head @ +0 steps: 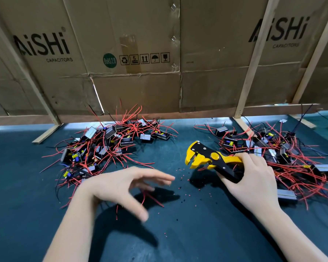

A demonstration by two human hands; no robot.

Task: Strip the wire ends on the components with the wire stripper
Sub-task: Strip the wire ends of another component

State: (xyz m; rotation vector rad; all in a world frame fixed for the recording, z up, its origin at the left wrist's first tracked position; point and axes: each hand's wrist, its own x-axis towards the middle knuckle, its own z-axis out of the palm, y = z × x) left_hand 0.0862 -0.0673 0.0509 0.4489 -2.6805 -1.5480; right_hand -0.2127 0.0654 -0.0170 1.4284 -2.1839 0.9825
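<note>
**Stripper gripped in the right hand, left hand spread above loose wires**

Right hand (pixel 254 178) grips the wire stripper (pixel 212 159) by its handles, fingers curled over the yellow upper handle and thumb under the black lower one. The tool's head points left, its yellow jaws standing apart with nothing visible between them. It is hard plastic and dark metal, with a round yellow pivot and small rivets on the black plate.

The left hand (pixel 121 186) hovers over the mat with fingers spread and loosely bent, holding nothing. It is blurred, so the fingertips are hard to make out. A few red wires (pixel 150 197) lie beneath it, partly hidden by the palm; whether the fingers touch them cannot be told.

The components sit in two heaps on the dark teal mat (pixel 178 233), which has a fine matte texture. The left pile (pixel 110 146) lies beyond the left hand; the right pile (pixel 284 154) lies just behind and beside the right hand. Each is a tangle of thin red and black leads around small boxy black parts with silvery faces, some with yellow and blue bits. Individual wire ends are too small to judge as stripped or not.

Tiny red and black insulation crumbs (pixel 180 188) dot the mat between the hands.

Behind stands a wall of creased brown cardboard (pixel 140 87) printed "AiSHi CAPACITORS", braced by pale wooden slats (pixel 254 59). Its edges run out of view on both sides.
</note>
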